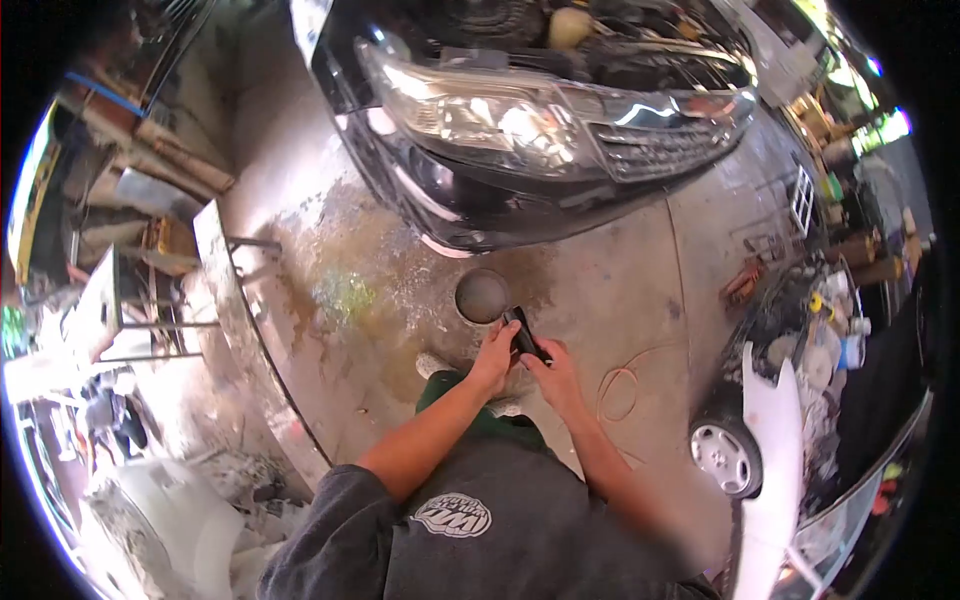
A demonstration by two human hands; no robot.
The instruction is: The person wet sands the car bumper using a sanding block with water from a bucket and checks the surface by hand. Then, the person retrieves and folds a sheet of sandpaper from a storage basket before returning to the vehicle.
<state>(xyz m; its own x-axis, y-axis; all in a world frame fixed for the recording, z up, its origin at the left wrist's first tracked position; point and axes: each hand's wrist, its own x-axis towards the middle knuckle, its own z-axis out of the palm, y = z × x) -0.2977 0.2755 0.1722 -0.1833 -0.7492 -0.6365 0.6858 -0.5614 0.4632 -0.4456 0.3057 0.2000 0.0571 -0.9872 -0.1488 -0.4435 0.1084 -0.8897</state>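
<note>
A small, dark, elongated object (523, 333) is in front of my body, and its exact kind cannot be made out. My left hand (494, 354) has its fingers closed around the upper side of it. Lower down on the right, my right hand (554, 374) grips the other end. Just beyond the hands, a round bucket or basin (483, 296) is on the floor. Farther ahead is the front of a black car, with its bumper (480, 215), headlight (490, 120) and grille (665, 145) in view and its engine bay exposed.
On the left stand metal frames and a long panel (235, 290). A thin hose (618, 390) loops on the concrete floor (400, 320) to my right. Past it are a wheel (722, 458), a white fender (775, 440) and a cluttered heap of bottles and parts.
</note>
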